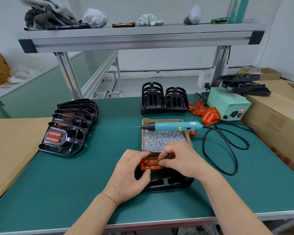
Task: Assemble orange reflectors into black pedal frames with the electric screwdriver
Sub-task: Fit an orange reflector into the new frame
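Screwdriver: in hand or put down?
Put down. The screwdriver lies across the far rim of the screw box, untouched; the left hand and right hand hold the orange reflector.

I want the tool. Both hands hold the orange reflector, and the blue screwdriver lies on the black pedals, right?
No. Head view: left hand and right hand hold the orange reflector; the blue screwdriver lies on the box of screws.
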Available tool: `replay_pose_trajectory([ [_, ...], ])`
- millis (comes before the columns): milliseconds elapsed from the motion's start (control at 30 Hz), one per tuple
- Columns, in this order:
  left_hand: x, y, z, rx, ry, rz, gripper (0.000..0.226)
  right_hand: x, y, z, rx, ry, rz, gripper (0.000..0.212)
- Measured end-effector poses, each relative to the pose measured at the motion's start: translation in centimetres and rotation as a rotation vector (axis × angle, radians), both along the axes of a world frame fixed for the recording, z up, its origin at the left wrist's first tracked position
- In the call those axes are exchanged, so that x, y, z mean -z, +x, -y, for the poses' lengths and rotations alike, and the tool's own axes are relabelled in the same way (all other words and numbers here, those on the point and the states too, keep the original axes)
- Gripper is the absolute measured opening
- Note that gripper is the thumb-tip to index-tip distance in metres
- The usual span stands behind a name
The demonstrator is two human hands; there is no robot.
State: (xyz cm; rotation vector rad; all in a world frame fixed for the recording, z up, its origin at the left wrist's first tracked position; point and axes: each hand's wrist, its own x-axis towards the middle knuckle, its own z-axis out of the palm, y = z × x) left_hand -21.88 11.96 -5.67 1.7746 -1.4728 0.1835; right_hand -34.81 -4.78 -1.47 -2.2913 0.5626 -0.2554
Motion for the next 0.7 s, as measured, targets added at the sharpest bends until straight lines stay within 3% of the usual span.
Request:
replay_pose_trajectory([
  [100,-0.1,0.2,-0.3,-0.031,-0.050,-0.132,0.040,0.3,-0.1,-0.1,0.047,-0.050,-0.002,0.014],
  [233,-0.1,1.0,-0.3,-0.258,-0.135,-0.373,0.027,0.5,-0.5,-0.3,0.056,-0.054,-0.025,0.017],
  [367,-0.3,0.8,0.0,-0.240,-0.072,-0.271,0.016,0.9,-0.6,-1.0,0.030,-0.133,-0.048,0.005],
  [467,-0.3,0.7,0.2,-0.209,0.006,-0.259,0.014,1.0,-0.5,-1.5,0.018,-0.236,-0.075,0.008],
  [700,0.0,0.8,0.3,-0.117,0.123,-0.217,0.018,0.4,-0.4,-1.6,-0.018,-0.262,-0.130,0.008],
])
